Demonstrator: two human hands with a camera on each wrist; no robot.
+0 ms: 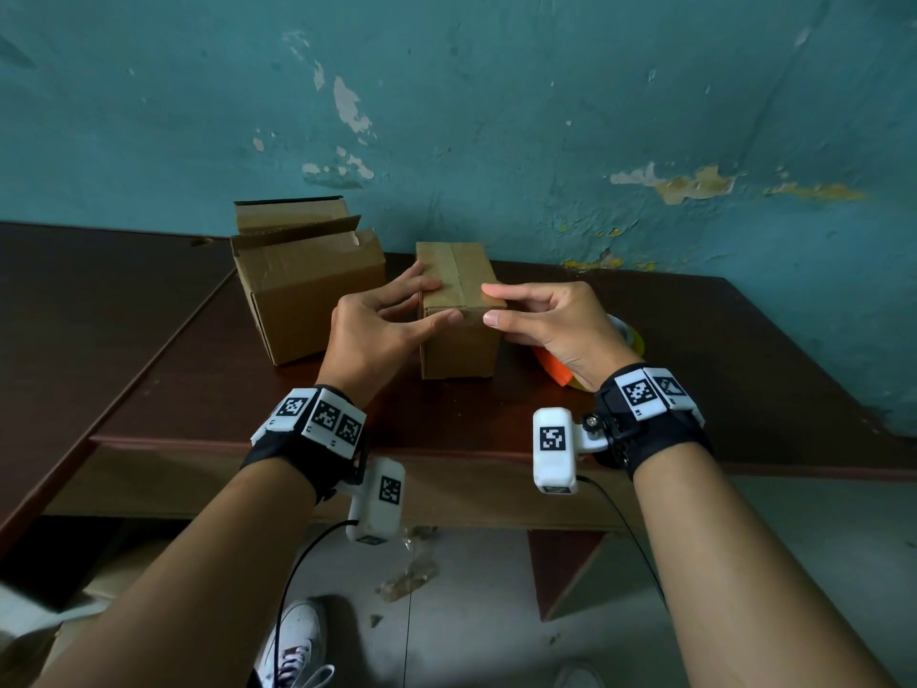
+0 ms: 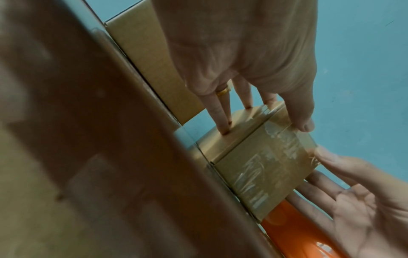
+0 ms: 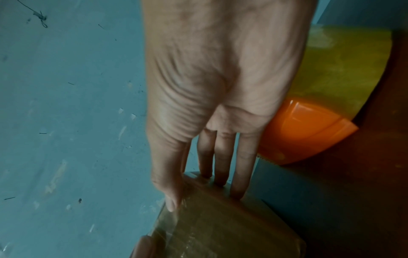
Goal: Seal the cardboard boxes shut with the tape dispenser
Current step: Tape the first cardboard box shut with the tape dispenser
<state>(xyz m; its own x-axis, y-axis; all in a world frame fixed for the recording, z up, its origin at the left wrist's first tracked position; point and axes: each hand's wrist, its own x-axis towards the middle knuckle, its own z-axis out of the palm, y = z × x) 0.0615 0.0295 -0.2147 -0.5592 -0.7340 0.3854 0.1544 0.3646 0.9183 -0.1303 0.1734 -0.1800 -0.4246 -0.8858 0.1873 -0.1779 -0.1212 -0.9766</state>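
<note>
A small cardboard box [image 1: 459,340] stands on the dark wooden table [image 1: 694,369], with clear tape [image 2: 276,157] running over its top seam and down the near face. My left hand [image 1: 440,301] lays straight fingers on the box's left side, thumb on the taped front top edge. On the opposite side my right hand [image 1: 491,304] rests its fingers along the right face [image 3: 220,227], thumb on the tape. Both hands press without closing round the box. The orange tape dispenser [image 1: 558,372] with its yellowish roll [image 3: 342,69] lies on the table behind my right hand, held by neither hand.
A larger cardboard box [image 1: 302,290] with raised flaps stands just left of the small one, near the teal wall. The table's front edge [image 1: 446,446] runs close to my wrists. Scraps of tape lie on the floor [image 1: 407,578] below.
</note>
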